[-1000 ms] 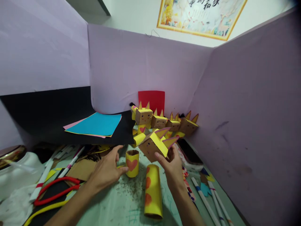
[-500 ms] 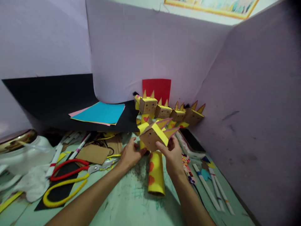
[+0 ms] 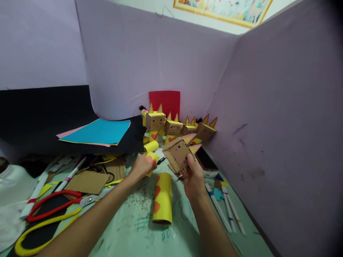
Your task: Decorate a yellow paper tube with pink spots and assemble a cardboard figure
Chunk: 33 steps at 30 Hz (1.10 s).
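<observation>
My right hand (image 3: 193, 176) grips a cardboard box head (image 3: 177, 155) with a drawn face and two yellow, pink-edged horns, its side tilted toward me. Closed around a small yellow paper tube (image 3: 152, 157) with an orange patch is my left hand (image 3: 142, 167); fingers cover part of it. A black pen (image 3: 161, 161) lies between the hands. Below them on the table is a larger yellow tube (image 3: 163, 198) with orange-red shapes. Just behind my left hand rests another yellow roll (image 3: 151, 146).
Several finished box-headed figures (image 3: 155, 121) stand at the back before a red sheet (image 3: 167, 103). Blue paper (image 3: 98, 131) lies on a black sheet at left. Scissors (image 3: 87, 201), cardboard scraps (image 3: 87, 181) and a white jug (image 3: 16, 184) are at left; markers (image 3: 218, 207) and a phone (image 3: 206, 159) at right.
My left hand has closed on the small yellow tube. My right hand has turned the box head and carried it a little away from the left hand. The view has shifted rightward.
</observation>
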Each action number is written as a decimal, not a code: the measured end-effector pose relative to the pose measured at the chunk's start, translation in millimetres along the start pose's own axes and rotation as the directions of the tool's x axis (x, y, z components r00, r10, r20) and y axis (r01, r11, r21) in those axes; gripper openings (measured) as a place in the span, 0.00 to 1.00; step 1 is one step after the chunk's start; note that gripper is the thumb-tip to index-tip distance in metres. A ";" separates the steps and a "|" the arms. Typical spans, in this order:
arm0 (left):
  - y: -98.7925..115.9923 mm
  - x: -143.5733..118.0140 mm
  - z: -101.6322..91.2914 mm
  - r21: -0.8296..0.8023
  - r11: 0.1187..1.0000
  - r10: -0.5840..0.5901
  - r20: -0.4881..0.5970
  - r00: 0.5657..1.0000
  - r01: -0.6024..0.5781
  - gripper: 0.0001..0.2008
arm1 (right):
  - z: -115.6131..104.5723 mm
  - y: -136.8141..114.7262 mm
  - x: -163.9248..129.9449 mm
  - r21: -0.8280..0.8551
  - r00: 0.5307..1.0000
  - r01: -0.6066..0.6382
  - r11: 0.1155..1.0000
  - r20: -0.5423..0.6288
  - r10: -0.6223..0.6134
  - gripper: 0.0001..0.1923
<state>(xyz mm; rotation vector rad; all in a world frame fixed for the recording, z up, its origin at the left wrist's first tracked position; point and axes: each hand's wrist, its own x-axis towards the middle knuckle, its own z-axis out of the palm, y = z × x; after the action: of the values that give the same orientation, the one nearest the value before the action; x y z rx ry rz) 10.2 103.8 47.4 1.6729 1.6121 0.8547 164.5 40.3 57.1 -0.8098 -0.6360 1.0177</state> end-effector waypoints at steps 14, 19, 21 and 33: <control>-3.0 -94.1 -53.0 -0.631 0.776 0.172 0.204 0.964 -0.005 0.28 | 26.9 4.0 -28.0 0.239 0.937 -0.315 0.918 0.233 0.261 0.23; -12.5 -85.2 -53.7 -0.743 0.651 0.149 0.324 0.934 0.154 0.27 | 34.4 13.4 -39.1 0.186 0.973 -0.150 0.971 0.202 0.112 0.25; -12.3 -85.2 -52.5 -0.777 0.605 0.148 0.325 0.934 0.175 0.28 | 30.8 18.0 -39.4 0.152 0.977 -0.107 0.983 0.199 0.076 0.25; -21.3 -85.0 -33.9 -0.871 0.413 0.196 0.371 0.908 0.266 0.27 | 21.6 16.1 -41.4 -0.266 0.941 0.232 0.936 0.306 -0.147 0.36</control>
<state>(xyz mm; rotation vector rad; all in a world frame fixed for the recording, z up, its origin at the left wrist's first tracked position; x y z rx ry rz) -32.3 20.0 48.1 0.8715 0.5847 0.9942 123.4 13.4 52.1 -0.8516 -1.1145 0.8745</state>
